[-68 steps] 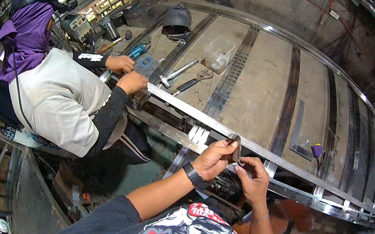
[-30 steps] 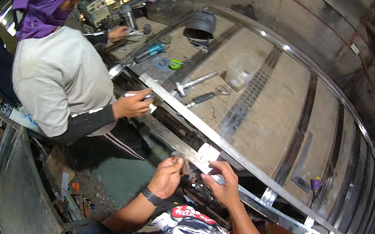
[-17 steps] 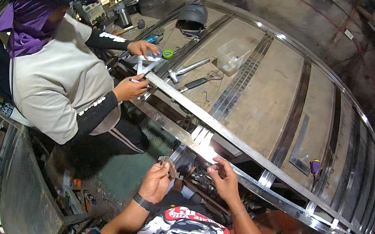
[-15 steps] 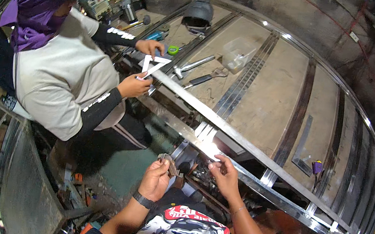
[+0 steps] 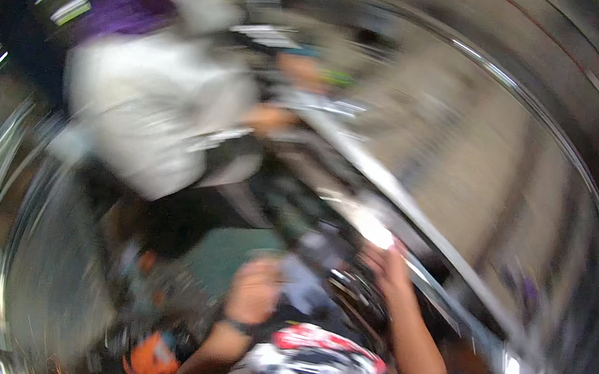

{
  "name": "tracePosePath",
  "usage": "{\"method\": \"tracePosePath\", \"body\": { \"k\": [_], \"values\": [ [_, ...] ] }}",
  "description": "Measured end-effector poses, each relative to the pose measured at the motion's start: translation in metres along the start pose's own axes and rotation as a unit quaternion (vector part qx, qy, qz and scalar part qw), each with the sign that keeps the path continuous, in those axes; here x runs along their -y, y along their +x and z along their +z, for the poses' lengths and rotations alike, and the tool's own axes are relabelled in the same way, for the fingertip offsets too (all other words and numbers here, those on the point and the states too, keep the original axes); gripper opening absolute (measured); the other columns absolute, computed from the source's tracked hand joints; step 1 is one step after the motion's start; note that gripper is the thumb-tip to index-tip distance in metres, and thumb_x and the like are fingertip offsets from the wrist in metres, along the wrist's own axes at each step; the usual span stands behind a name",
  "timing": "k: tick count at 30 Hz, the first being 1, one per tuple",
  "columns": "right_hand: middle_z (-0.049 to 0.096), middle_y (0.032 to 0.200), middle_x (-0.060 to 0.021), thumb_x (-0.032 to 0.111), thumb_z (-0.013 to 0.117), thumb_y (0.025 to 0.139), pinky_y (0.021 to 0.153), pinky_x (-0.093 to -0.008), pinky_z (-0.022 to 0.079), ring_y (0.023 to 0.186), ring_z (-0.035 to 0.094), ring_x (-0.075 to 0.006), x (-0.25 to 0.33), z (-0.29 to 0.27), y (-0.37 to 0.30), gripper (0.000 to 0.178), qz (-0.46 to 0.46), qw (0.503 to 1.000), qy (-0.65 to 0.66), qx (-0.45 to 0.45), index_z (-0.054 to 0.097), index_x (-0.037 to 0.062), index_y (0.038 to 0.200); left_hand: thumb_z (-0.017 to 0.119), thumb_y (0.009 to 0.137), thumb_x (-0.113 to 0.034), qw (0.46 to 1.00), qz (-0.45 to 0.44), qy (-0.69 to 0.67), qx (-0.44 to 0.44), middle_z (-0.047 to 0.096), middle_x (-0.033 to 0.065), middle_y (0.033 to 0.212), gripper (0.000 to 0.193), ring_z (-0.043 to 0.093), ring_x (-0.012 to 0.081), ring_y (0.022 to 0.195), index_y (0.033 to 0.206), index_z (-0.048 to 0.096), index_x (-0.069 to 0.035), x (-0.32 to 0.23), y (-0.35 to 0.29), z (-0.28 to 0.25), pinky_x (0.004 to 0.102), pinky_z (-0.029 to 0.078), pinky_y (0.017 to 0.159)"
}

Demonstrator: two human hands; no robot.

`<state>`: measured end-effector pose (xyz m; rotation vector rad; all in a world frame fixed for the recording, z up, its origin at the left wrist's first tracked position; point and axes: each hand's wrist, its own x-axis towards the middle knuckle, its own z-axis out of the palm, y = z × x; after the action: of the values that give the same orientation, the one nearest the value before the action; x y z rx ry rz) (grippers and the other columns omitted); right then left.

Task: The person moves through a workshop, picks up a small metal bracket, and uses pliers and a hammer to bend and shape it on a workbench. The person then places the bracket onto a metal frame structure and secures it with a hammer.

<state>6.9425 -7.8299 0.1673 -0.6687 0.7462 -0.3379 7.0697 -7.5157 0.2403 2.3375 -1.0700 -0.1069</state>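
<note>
Motion smears the whole head view. My left hand (image 5: 255, 288) hovers in front of my shirt, its fingers too blurred to read; no held thing can be made out in it. My right hand (image 5: 387, 264) is at the near edge of a metal frame, beside a bright glare on a shiny bar (image 5: 368, 225). Whether its fingers touch the bar or hold anything is lost in the blur. A long pale metal tube (image 5: 393, 186) runs along the frame just beyond that hand.
On the left, a person (image 5: 156, 105) in a light shirt and purple head cloth leans at the frame, hands near its far end. An orange thing (image 5: 152, 359) lies low on the left, by my left forearm. A greenish floor patch (image 5: 230, 254) shows between us.
My view has swung, so the person and frame sit further right and tilted. The small metal bracket earlier in my left hand can no longer be made out, nor the person's white triangle.
</note>
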Motion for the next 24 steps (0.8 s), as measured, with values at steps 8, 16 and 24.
{"method": "tracePosePath", "body": {
  "k": [8, 16, 24],
  "values": [
    [0.063, 0.084, -0.0082, 0.02, 0.057, 0.096, 0.062, -0.037, 0.052, 0.07, 0.058, -0.0219, -0.176, 0.01, 0.004, 0.009, 0.309, 0.934, -0.174, 0.047, 0.059, 0.0119, 0.096, 0.065, 0.103, -0.022, 0.601, -0.196, -0.76, -0.151, 0.066, -0.0031, 0.096, 0.02, 0.059, 0.0092, 0.088, 0.11, 0.068, -0.004, 0.032, -0.037, -0.053, 0.028, 0.048, 0.083],
    [0.065, 0.086, -0.0074, 0.018, 0.066, 0.097, 0.063, -0.0364, 0.055, 0.077, 0.064, -0.021, -0.197, 0.194, 0.045, 0.032, 0.145, 0.923, -0.27, 0.23, 0.06, 0.0097, 0.127, 0.066, 0.101, -0.018, 0.526, -0.264, -0.736, -0.334, 0.069, -0.0011, 0.105, 0.018, 0.063, 0.011, 0.1, 0.113, 0.069, -0.005, 0.102, -0.118, -0.083, 0.0293, 0.048, 0.092],
    [0.063, 0.083, -0.003, 0.022, 0.064, 0.097, 0.056, -0.0336, 0.05, 0.069, 0.061, -0.0161, -0.172, 0.166, 0.05, 0.038, 0.03, 0.941, -0.291, 0.17, 0.056, 0.0124, 0.133, 0.067, 0.102, -0.026, 0.537, -0.272, -0.754, -0.262, 0.062, -0.0055, 0.089, 0.022, 0.057, 0.0062, 0.083, 0.111, 0.07, -0.006, 0.102, -0.066, -0.089, 0.0235, 0.046, 0.081]
  ]
}}
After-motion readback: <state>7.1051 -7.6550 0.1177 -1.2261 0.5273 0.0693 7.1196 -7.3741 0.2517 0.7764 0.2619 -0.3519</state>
